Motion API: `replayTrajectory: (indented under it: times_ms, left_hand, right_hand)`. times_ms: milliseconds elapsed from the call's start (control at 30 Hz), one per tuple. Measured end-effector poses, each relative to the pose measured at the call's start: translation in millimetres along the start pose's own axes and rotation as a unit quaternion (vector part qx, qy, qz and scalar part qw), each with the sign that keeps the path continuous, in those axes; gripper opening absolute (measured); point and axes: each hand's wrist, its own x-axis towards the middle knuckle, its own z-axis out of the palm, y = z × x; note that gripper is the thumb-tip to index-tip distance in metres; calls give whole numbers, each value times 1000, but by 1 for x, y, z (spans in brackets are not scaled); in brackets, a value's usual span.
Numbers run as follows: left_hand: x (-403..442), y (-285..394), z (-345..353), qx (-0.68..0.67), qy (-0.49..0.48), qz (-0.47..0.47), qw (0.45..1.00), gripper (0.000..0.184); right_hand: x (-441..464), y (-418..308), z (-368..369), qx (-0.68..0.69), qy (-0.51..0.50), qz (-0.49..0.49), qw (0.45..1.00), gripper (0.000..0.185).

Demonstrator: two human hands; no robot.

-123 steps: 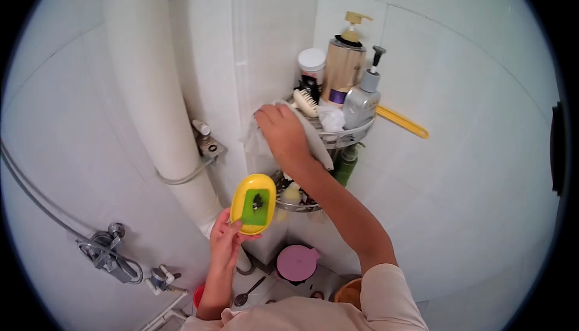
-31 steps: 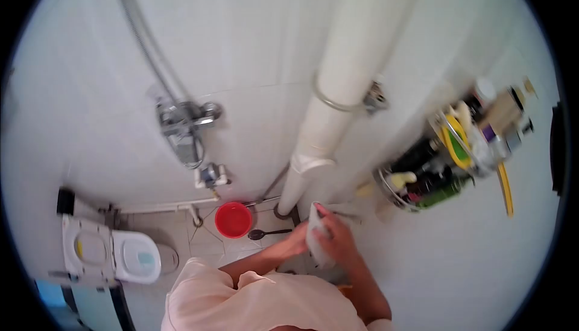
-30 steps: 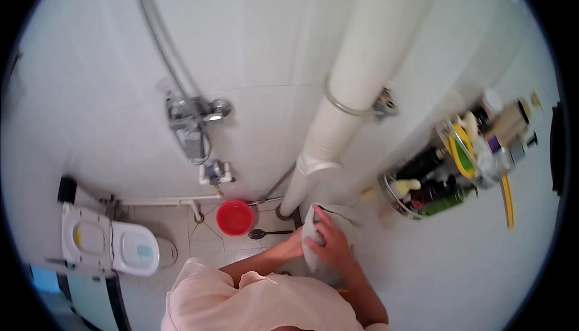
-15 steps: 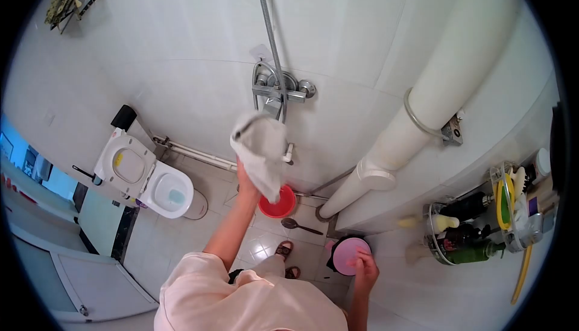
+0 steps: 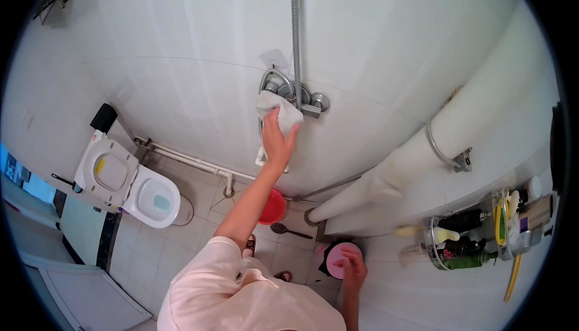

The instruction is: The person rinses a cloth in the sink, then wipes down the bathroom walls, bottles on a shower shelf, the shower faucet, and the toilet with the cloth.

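Observation:
My left hand [image 5: 278, 133] presses a pale grey-white cloth [image 5: 277, 106] over the chrome shower mixer [image 5: 307, 109] on the wall. The cloth covers the left and middle part of the mixer, while its right end shows. Low on my right side, my right hand [image 5: 353, 267] hangs with loosely curled fingers slightly apart and nothing visible in it. Below that hand is a round pink thing [image 5: 336, 258] with a black edge, standing on the floor; I cannot tell whether my fingers touch it.
A red basin [image 5: 273, 208] and a dark brush or ladle-like tool [image 5: 291, 231] are on the floor. The open toilet [image 5: 158, 197] is at left. A thick white pipe [image 5: 416, 156] slants down at right, beside wire racks [image 5: 439, 252] holding several bottles.
My left hand has moved up and forward, bringing the loosely hanging cloth onto the mixer. My right hand stays low at my side. The view has shifted slightly.

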Motion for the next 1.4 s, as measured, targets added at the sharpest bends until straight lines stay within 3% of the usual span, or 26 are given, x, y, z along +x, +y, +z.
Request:
replayTrajectory:
  times_ms: [133,267,367,433,533,633,667,700,800,933,1033,1067,1133,1200,1233,1300,1333,1400]
  left_hand:
    - [5,-15,-6,-31,-31,-19,999,46]
    - [1,-32,-7,-60,-46,-47,996,36]
    - [-60,-92,19,-8,-28,-210,977,32]
    - [-60,-95,-2,-179,37,-338,923,33]
    - [-24,-67,-47,-424,124,-429,788,34]
    - [16,-59,-65,-304,-110,-316,892,31]
    - [43,-47,-60,-214,-125,-125,961,33]
    - [66,-40,-51,-115,-133,71,982,36]
    - [78,-65,-31,-41,-246,142,958,43]
    - [78,-91,-36,-25,-232,189,954,46]
    - [74,-107,-46,-56,-161,151,974,42]
    - [59,-118,-48,-110,-138,0,984,38]
    - [50,-106,-60,-211,-104,-230,944,32]
    - [51,-84,-74,-304,-88,-388,866,27]
    - [51,-77,-71,-243,-189,-390,868,24]
    - [57,-53,-55,-187,-278,-136,932,25]
    - [68,-35,-48,-182,-251,124,943,29]
    - [75,-24,-48,-124,-281,199,931,38]
  right_hand:
    - [25,5,47,38,-25,46,998,17]
    - [57,-8,96,30,-51,31,998,16]
    - [73,-4,116,20,-74,17,997,17]
    - [80,-7,124,-16,-85,6,996,18]
    - [82,-3,131,-10,-67,26,997,18]
    - [83,6,136,-3,-55,48,997,18]
    - [85,7,141,-1,-52,46,998,18]
    - [87,9,148,0,-48,44,998,18]
    - [96,1,166,-9,-60,33,998,17]
    - [102,-6,179,-46,-80,30,995,17]
    - [100,-1,179,-39,-65,25,997,17]
    - [97,-1,178,-44,-53,29,997,17]
    - [92,1,174,-51,-29,36,998,18]
    - [84,12,171,-10,-21,60,998,18]
    - [81,17,169,8,-20,74,997,18]
    - [81,26,172,21,-24,73,997,18]
    - [81,26,175,27,-27,72,997,19]
    - [88,12,180,-12,-46,73,996,18]
